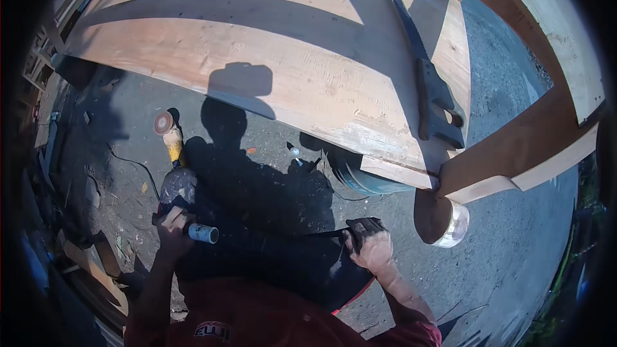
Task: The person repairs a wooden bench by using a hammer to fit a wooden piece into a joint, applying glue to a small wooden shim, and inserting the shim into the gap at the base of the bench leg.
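My left hand (173, 230) is closed round a short pale-blue cylinder (204, 233) whose round end points right, near my left knee. The cylinder's kind cannot be made out. At my right knee, my right hand (373, 245) is closed on a dark tool (329, 234) with a thin straight part that reaches left over my dark trousers; its kind is unclear. Ahead of both hands lies a wide wooden board (308, 83), crossed by shadows. A handsaw (437, 99) with a dark handle rests on the board's right end, its blade pointing away from me.
An angle grinder (171, 138) with a yellow body is on the ground beyond my left knee. A teal bucket (369, 183) stands under the board's near edge. Curved wooden pieces (514, 154) rise at the right, above a clear container (455, 225). A cord (138, 165) trails at left.
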Action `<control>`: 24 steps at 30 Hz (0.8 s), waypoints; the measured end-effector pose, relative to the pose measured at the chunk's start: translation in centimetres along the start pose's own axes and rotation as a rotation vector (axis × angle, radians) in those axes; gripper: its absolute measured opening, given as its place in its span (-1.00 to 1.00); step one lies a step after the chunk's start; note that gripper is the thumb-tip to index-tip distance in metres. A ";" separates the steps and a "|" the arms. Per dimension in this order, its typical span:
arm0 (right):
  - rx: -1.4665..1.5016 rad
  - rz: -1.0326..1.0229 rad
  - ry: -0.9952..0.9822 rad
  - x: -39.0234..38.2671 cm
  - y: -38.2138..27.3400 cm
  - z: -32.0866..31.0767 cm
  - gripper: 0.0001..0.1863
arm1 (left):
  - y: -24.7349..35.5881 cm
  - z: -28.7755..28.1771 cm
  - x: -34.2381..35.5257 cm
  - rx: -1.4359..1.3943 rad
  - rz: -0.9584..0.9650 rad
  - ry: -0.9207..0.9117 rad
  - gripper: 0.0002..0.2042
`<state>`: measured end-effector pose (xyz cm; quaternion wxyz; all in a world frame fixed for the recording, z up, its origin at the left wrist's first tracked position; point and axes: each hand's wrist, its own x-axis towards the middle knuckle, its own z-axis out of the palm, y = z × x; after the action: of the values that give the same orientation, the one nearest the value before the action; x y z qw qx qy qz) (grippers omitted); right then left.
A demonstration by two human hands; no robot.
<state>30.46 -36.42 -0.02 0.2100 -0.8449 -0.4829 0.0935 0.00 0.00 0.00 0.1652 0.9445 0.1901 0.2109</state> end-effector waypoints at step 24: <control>0.021 -0.039 -0.004 -0.1 -3.8 -3.2 -0.79 | 0.7 -7.2 -0.2 0.022 -0.125 -0.123 -0.63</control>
<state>28.63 -35.64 4.49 0.2195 -0.8330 -0.4988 0.0961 -3.26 0.97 6.41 0.1789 0.9437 0.2407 0.1398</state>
